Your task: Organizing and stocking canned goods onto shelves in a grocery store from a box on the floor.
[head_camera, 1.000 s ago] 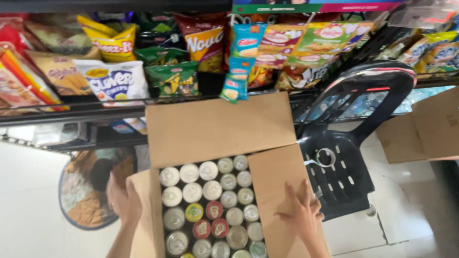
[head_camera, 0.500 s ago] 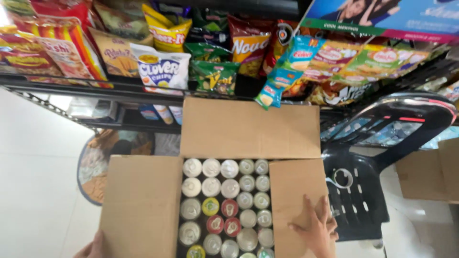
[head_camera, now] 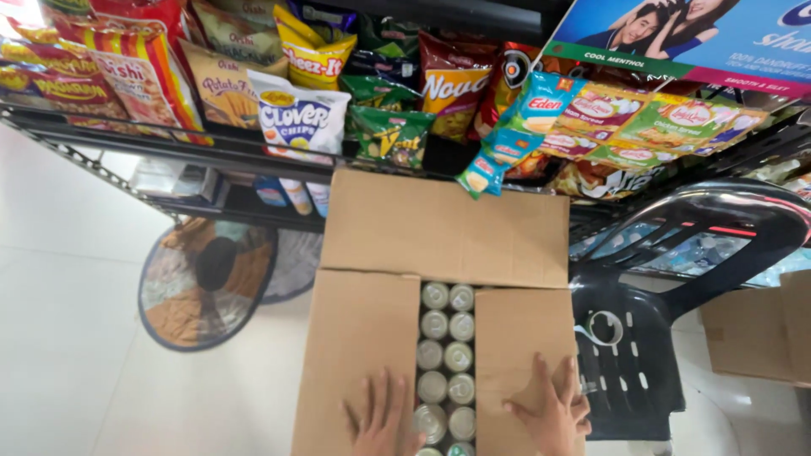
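Brown cardboard box [head_camera: 443, 279], cans [head_camera: 448, 355] showing between flaps; left hand [head_camera: 384, 418], right hand [head_camera: 553, 414] flat, grasping nothing.

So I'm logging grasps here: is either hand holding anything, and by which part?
Nothing is gripped. The left hand and right hand lie flat on the cardboard box side flaps, over the cans.

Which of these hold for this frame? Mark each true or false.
1. Both hands lie flat on the side flaps of the cardboard box. True: left hand, right hand.
2. The box holds glass bottles. False: cans with metal tops show in the gap.
3. The far flap stands open. True.
4. A black plastic chair stands left of the box. False: it is on the right.
5. Snack bags hang above the box. True.
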